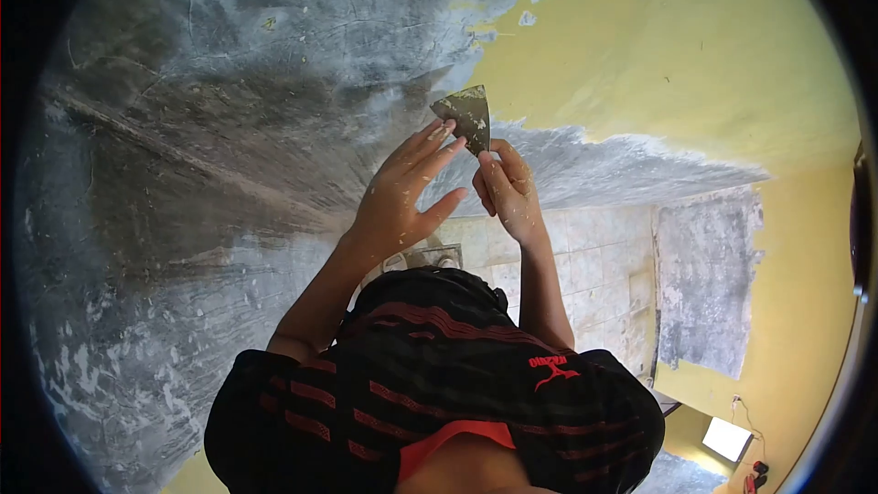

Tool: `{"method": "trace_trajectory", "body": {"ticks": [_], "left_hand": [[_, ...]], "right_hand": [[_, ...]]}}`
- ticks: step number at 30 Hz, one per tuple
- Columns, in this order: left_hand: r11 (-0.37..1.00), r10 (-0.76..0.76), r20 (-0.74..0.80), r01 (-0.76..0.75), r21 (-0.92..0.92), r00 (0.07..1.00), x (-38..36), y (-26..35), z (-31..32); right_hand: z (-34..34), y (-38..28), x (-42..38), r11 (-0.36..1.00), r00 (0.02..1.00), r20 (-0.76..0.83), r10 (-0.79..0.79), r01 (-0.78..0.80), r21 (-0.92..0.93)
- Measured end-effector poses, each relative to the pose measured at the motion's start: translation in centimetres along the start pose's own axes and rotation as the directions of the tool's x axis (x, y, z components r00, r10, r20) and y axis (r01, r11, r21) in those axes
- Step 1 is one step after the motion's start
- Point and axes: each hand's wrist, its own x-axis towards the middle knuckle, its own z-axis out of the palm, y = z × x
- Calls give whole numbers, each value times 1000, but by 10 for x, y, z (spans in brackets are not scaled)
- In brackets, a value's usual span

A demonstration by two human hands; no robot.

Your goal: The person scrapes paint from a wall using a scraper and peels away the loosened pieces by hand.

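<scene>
Dark scraper [480, 133] sat far, mid-scene, before patchy yellow wall [585, 64] | right hand [514, 190]: gripped its narrow end, fingers closed | left hand [393, 197]: was open, fingertips at flake-specked blade [470, 105] | handling: looked best with fingers flat, off the edge, right grip firm

The scraper blade [470, 111] looked like dull, dark metal, roughened by pale flakes. The yellow paint [631, 64] was smooth with ragged edges; the exposed grey wall [302, 27] looked matt, scuffed and streaky. The shirt [457, 357] was soft black cloth with textured red stripes.
</scene>
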Motion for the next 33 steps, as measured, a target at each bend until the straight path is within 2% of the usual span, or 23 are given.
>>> {"method": "trace_trajectory", "body": {"ticks": [3,5,6,8,12,14,16,19,21,22,24,25,28,30,32,33], "left_hand": [[999,35,-20,-36,-32,999,12,1,8],[994,84,52,-88,70,995,13,-5,13],[994,76,38,-78,76,996,13,-7,16],[980,98,81,-110,163,992,15,-8,20],[963,16,56,-30,268,998,16,-8,22],[972,-61,-154,94,217,986,15,-22,26],[968,-61,-179,102,229,982,14,-24,24],[977,-71,-183,105,184,980,11,-14,19],[989,26,-6,-25,146,1000,11,-14,23],[989,27,-7,-26,148,1000,13,-13,25],[994,5,107,-16,108,994,19,-9,28],[994,6,105,-17,108,994,22,-8,29],[981,50,82,-64,182,995,30,-3,29],[963,45,52,-57,263,998,36,5,23],[961,49,33,-56,270,998,43,11,18],[959,51,8,-51,278,999,46,14,15]], "right_hand": [[11,-7,-5,997,996,-83,-46,41,-62],[12,-6,-7,998,996,-74,-47,45,-33],[13,-5,-8,999,996,-80,-45,46,8],[8,-7,-6,998,997,-68,-49,47,-36],[1,-2,-1,987,996,-68,-55,44,-152],[1,-3,-1,981,995,-57,-80,69,-181],[3,-7,-1,996,995,-97,-2,-7,-93],[4,-7,-2,997,994,-103,26,-33,-71],[7,-8,-1,999,993,-115,16,-20,-30],[8,-8,0,1000,991,-131,9,-8,7],[6,-6,4,997,991,-134,-18,27,67],[4,-4,7,990,989,-141,-41,59,126],[-3,-1,18,980,988,-114,-107,124,155],[-4,-3,28,977,982,-114,-149,165,136],[-1,-9,36,972,975,-119,-190,204,120],[2,-12,40,954,970,-123,-211,232,193]]}}
